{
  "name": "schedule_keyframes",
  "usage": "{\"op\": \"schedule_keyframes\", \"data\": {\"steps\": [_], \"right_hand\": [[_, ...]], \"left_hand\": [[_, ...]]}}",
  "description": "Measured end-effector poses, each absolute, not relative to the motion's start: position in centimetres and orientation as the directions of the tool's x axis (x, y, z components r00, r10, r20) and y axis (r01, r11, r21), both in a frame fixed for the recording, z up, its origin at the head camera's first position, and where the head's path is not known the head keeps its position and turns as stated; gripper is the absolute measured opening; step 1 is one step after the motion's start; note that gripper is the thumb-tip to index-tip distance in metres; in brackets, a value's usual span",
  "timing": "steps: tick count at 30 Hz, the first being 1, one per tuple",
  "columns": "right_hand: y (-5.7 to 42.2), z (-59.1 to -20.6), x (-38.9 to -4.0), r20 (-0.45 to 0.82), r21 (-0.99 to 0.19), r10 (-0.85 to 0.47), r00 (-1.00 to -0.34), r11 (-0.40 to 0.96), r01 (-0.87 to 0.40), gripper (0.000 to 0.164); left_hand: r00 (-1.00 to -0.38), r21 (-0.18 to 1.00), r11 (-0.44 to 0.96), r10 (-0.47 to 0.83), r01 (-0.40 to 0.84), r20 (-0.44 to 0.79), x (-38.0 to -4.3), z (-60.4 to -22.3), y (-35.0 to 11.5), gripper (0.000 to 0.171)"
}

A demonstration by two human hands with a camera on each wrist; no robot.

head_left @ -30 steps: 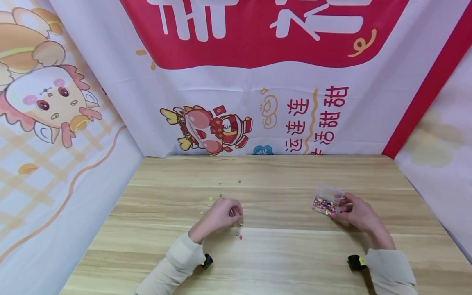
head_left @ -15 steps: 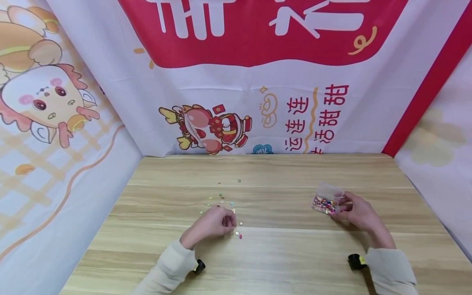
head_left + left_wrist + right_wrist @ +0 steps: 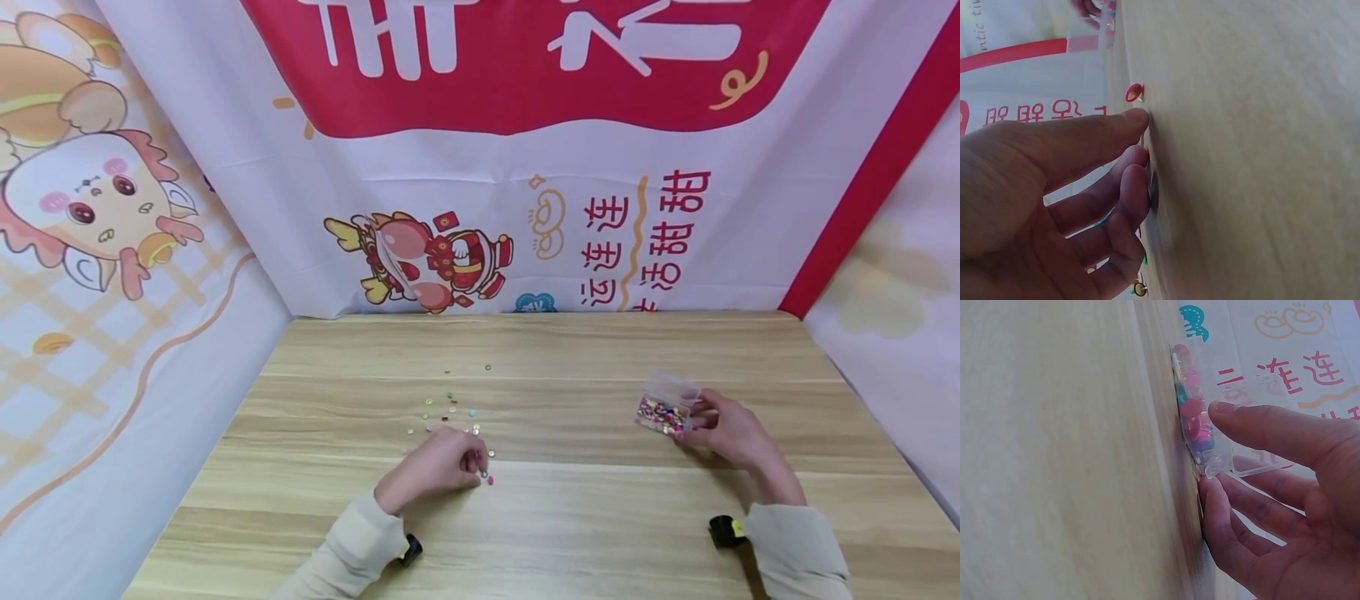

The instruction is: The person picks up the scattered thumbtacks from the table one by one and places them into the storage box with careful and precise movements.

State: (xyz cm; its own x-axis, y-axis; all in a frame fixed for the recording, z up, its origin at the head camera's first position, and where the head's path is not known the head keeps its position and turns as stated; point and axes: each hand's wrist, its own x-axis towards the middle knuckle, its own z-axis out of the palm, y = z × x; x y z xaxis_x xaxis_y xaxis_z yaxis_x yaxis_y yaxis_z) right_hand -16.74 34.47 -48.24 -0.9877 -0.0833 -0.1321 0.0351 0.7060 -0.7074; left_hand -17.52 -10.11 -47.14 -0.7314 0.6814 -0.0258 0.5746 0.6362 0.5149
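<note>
My left hand (image 3: 438, 467) is low over the table, its thumb and fingertips right at a small pale thumbtack (image 3: 484, 475). In the left wrist view the thumb and index tip are apart, close to the wood. A pink thumbtack (image 3: 1134, 93) with a gold underside and short pin lies just beyond the thumb. On the right, my right hand (image 3: 723, 433) grips the near side of a small clear plastic box (image 3: 1207, 415), thumb on one side and fingers on the other. Its hinged lid (image 3: 667, 386) stands raised, and many coloured round heads show inside.
Several loose thumbtacks lie scattered beyond the left hand, among them a yellow one (image 3: 430, 402), a light blue one (image 3: 472, 412) and a green-rimmed one (image 3: 488, 367) farther back. The wooden table (image 3: 585, 517) ends at a printed cloth backdrop (image 3: 465, 158); cloth also hangs at both sides.
My left hand has drawn toward the table's near side and come down by the near thumbtacks, uncovering others behind it. The right hand and box have stayed in place.
</note>
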Motion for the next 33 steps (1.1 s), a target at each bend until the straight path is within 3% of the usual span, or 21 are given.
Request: {"op": "schedule_keyframes", "data": {"steps": [17,33], "right_hand": [[34.4,-47.9,-16.8,-0.16,-0.714,-0.08,-0.984,0.698,0.059,0.068],[34.6,-47.7,-16.9,-0.187,-0.707,-0.079,-0.979,0.703,0.079,0.067]], "left_hand": [[-0.744,0.43,0.674,0.668,0.601,-0.008,-16.9,-47.2,-9.1,0.011],[-0.748,0.431,0.676,0.664,0.597,-0.005,-16.9,-47.7,-8.7,0.011]]}}
